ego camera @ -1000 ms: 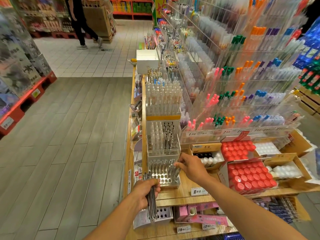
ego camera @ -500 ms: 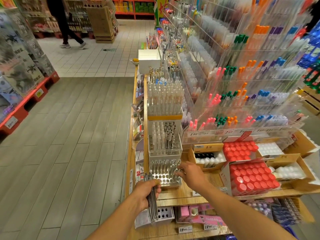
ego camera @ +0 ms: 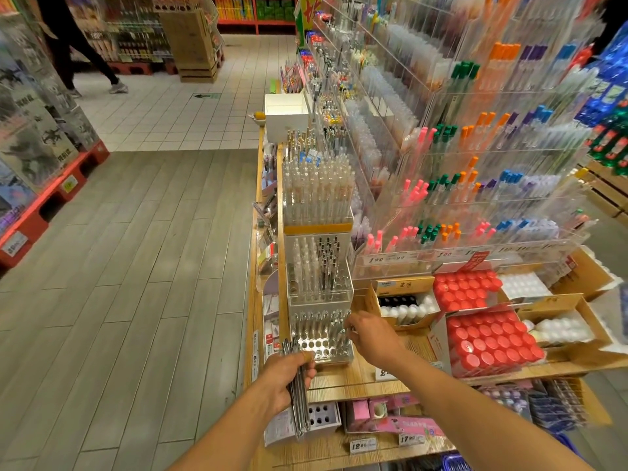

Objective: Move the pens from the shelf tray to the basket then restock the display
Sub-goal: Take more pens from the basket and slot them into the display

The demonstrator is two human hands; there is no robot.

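Note:
My left hand grips a bundle of silver pens that hang down in front of the shelf edge. A clear shelf tray with rows of round holes stands on the wooden shelf, with several silver pens upright in its back rows and its front holes bare. My right hand is at the tray's right side, fingertips pinching a pen there. A blue basket shows only as a corner at the bottom edge.
Taller clear pen holders rise behind the tray. Boxes of red-capped bottles and white bottles sit to the right. Acrylic racks of coloured pens fill the right side. A person walks far down the aisle.
My right hand shifted slightly left and lower against the tray's right side. The left hand keeps hold of its bundle. The distant person walked further left.

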